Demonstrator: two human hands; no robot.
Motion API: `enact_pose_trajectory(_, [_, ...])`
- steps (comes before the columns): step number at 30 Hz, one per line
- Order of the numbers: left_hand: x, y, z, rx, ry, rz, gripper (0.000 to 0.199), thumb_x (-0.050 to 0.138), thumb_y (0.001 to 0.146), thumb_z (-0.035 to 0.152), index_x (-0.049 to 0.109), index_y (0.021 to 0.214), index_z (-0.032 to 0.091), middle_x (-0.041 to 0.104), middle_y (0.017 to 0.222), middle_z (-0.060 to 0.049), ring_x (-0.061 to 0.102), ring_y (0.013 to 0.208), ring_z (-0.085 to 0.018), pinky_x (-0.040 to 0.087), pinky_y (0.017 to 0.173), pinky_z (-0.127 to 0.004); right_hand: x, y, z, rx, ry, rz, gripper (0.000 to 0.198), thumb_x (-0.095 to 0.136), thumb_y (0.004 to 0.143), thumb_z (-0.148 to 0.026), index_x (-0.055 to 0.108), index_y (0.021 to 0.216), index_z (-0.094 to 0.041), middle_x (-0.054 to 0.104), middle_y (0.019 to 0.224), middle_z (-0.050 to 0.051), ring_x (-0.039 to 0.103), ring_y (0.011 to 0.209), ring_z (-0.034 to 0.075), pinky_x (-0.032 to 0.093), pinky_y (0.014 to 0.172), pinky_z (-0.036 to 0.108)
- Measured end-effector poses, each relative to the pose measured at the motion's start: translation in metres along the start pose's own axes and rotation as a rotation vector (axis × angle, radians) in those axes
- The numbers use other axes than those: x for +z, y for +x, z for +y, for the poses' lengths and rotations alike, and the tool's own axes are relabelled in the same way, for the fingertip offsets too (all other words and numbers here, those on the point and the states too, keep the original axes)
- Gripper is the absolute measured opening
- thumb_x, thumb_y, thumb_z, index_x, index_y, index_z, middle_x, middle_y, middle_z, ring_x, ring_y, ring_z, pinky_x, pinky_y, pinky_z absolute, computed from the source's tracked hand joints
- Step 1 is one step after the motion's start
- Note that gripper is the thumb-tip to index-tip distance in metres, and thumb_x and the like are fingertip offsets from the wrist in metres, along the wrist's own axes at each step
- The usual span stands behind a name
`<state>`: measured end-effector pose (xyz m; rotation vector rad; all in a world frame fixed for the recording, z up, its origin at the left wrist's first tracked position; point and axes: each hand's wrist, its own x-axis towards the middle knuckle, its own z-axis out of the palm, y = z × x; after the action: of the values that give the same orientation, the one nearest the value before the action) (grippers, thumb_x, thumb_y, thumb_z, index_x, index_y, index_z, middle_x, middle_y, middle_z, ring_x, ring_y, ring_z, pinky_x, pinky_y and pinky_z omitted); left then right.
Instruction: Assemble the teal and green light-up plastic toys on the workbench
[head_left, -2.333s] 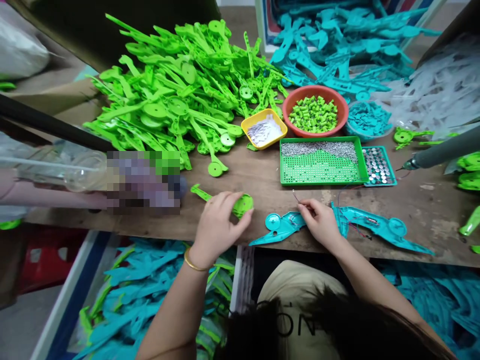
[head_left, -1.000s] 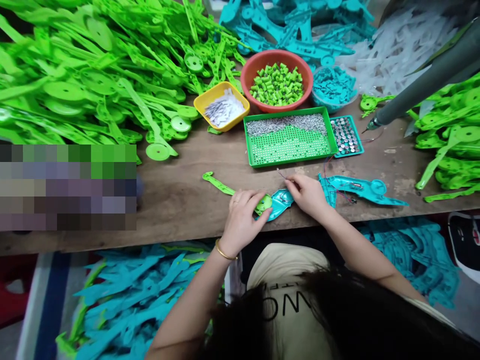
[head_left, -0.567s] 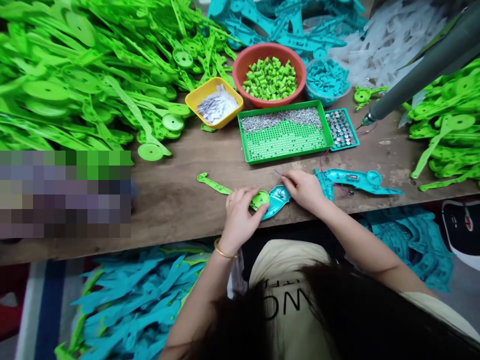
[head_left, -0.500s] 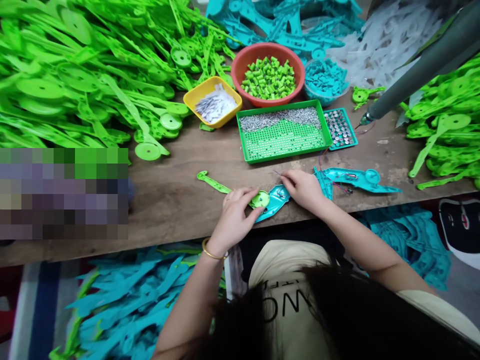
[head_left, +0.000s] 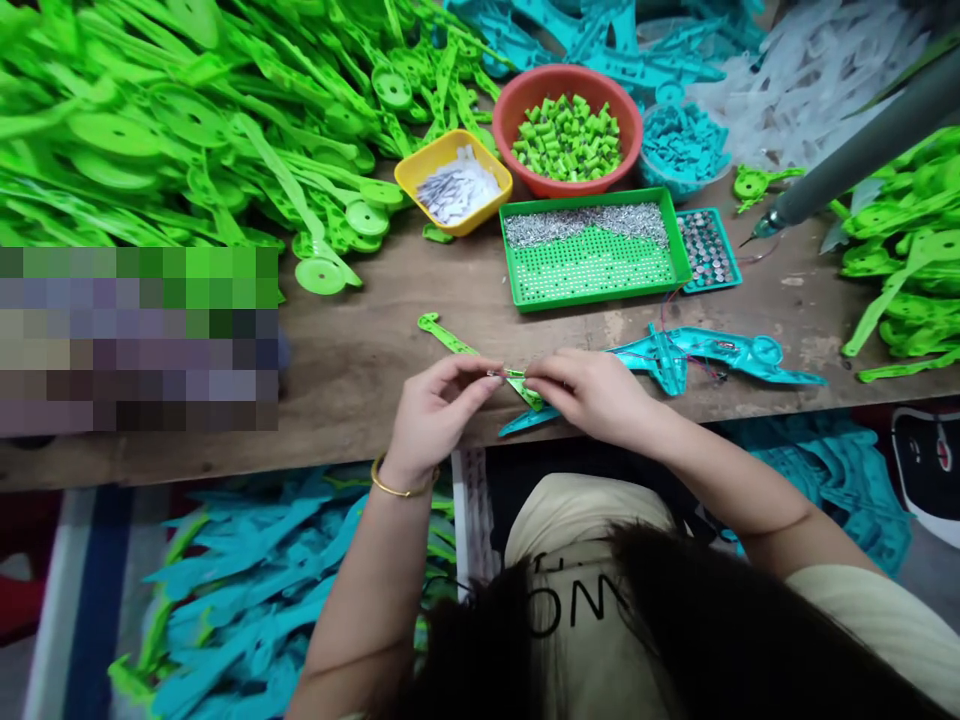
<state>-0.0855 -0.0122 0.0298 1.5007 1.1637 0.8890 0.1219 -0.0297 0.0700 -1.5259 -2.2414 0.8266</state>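
Near the centre of the frame, at the front edge of the wooden table (head_left: 390, 330), both hands meet over a green plastic part (head_left: 457, 343) laid against a teal plastic part (head_left: 525, 420). The left hand (head_left: 433, 412) comes in from the lower left, thumb and forefinger pinched on a small metal piece (head_left: 496, 375) just where the green part's round end sits. The right hand (head_left: 592, 395) comes from the lower right, its fingers closed down on the same joint, covering most of the teal part; only the teal tip pokes out below the knuckles. The green part's long handle runs up and left from between the hands, lying flat on the wood.

Just right of the right hand lies a second teal assembly (head_left: 720, 355) with thin wires. Above the hands, mid-frame, sit a green tray (head_left: 600, 290) of screws, a small teal tray (head_left: 709, 250) of button cells, a yellow dish (head_left: 454, 185) and a red bowl (head_left: 568, 135) of green pieces. A heap of green parts (head_left: 187, 130) fills the upper left.
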Motion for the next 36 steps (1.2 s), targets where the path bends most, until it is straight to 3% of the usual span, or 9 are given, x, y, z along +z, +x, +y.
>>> enact_pose_trajectory(6, [-0.011, -0.004, -0.009, 0.093, 0.174, 0.162, 0.021, 0.063, 0.086, 0.037, 0.072, 0.093, 0.02, 0.074, 0.092, -0.004, 0.069, 0.084, -0.017, 0.056, 0.081, -0.031, 0.007, 0.015, -0.005, -0.01, -0.007, -0.052, 0.022, 0.051, 0.095, -0.03, 0.069, 0.104, -0.021, 0.074, 0.098, 0.005, 0.067, 0.088, 0.018, 0.044, 0.075, 0.027])
enact_pose_trajectory(9, [-0.017, 0.001, -0.018, 0.203, 0.376, 0.302, 0.018, 0.061, 0.088, 0.034, 0.071, 0.088, 0.02, 0.074, 0.09, -0.004, 0.067, 0.084, -0.016, 0.053, 0.081, -0.031, 0.006, 0.021, -0.002, 0.055, -0.069, -0.035, 0.026, 0.054, 0.094, -0.032, 0.066, 0.113, -0.019, 0.072, 0.109, 0.008, 0.067, 0.092, 0.02, 0.045, 0.077, 0.03])
enact_pose_trajectory(12, [-0.021, 0.01, -0.031, 0.241, 0.533, 0.384, 0.018, 0.057, 0.09, 0.031, 0.069, 0.084, 0.019, 0.072, 0.085, -0.004, 0.065, 0.082, -0.017, 0.051, 0.08, -0.031, 0.002, 0.028, -0.001, 0.132, -0.148, -0.069, 0.025, 0.052, 0.095, -0.033, 0.069, 0.105, -0.018, 0.074, 0.101, 0.009, 0.067, 0.085, 0.021, 0.044, 0.072, 0.03])
enact_pose_trajectory(15, [-0.02, 0.018, -0.043, 0.209, 0.627, 0.378, 0.02, 0.053, 0.091, 0.03, 0.067, 0.081, 0.019, 0.07, 0.082, -0.005, 0.063, 0.082, -0.019, 0.049, 0.081, -0.033, 0.002, 0.037, -0.006, 0.142, -0.177, -0.127, 0.024, 0.051, 0.095, -0.034, 0.071, 0.097, -0.02, 0.074, 0.092, 0.007, 0.066, 0.08, 0.02, 0.041, 0.067, 0.028])
enact_pose_trajectory(19, [-0.017, 0.024, -0.051, 0.138, 0.713, 0.375, 0.023, 0.049, 0.092, 0.031, 0.066, 0.08, 0.019, 0.068, 0.082, -0.007, 0.061, 0.084, -0.021, 0.047, 0.083, -0.037, 0.009, 0.046, -0.015, 0.161, -0.206, -0.146, 0.025, 0.051, 0.094, -0.037, 0.073, 0.101, -0.025, 0.074, 0.087, 0.005, 0.065, 0.077, 0.02, 0.04, 0.066, 0.028])
enact_pose_trajectory(22, [-0.017, 0.026, -0.053, 0.112, 0.725, 0.374, 0.023, 0.049, 0.091, 0.03, 0.066, 0.082, 0.019, 0.068, 0.084, -0.007, 0.062, 0.085, -0.022, 0.047, 0.083, -0.037, 0.016, 0.05, -0.016, 0.139, -0.177, -0.14, 0.024, 0.051, 0.093, -0.032, 0.073, 0.098, -0.025, 0.074, 0.092, 0.005, 0.065, 0.079, 0.02, 0.04, 0.068, 0.028])
enact_pose_trajectory(26, [-0.018, 0.028, -0.054, 0.116, 0.741, 0.358, 0.022, 0.049, 0.091, 0.029, 0.066, 0.08, 0.019, 0.068, 0.083, -0.006, 0.062, 0.083, -0.021, 0.047, 0.081, -0.034, 0.024, 0.051, -0.013, 0.076, -0.063, -0.121, 0.02, 0.051, 0.091, -0.023, 0.07, 0.092, -0.019, 0.072, 0.093, 0.006, 0.063, 0.083, 0.018, 0.04, 0.07, 0.027])
enact_pose_trajectory(32, [-0.014, 0.032, -0.052, 0.116, 0.881, 0.344, 0.022, 0.048, 0.09, 0.025, 0.065, 0.077, 0.018, 0.067, 0.08, -0.009, 0.062, 0.082, -0.023, 0.046, 0.078, -0.034, 0.034, 0.055, -0.008, 0.147, 0.21, -0.147, 0.013, 0.057, 0.088, -0.021, 0.07, 0.089, -0.016, 0.07, 0.076, 0.001, 0.056, 0.065, 0.011, 0.037, 0.063, 0.022])
enact_pose_trajectory(36, [-0.007, 0.034, -0.048, 0.069, 0.967, 0.336, 0.022, 0.047, 0.089, 0.023, 0.063, 0.075, 0.018, 0.065, 0.08, -0.009, 0.06, 0.08, -0.024, 0.044, 0.076, -0.035, 0.04, 0.056, -0.003, 0.102, 0.196, -0.055, 0.02, 0.056, 0.092, -0.026, 0.072, 0.097, -0.017, 0.072, 0.091, 0.005, 0.061, 0.082, 0.014, 0.041, 0.075, 0.024])
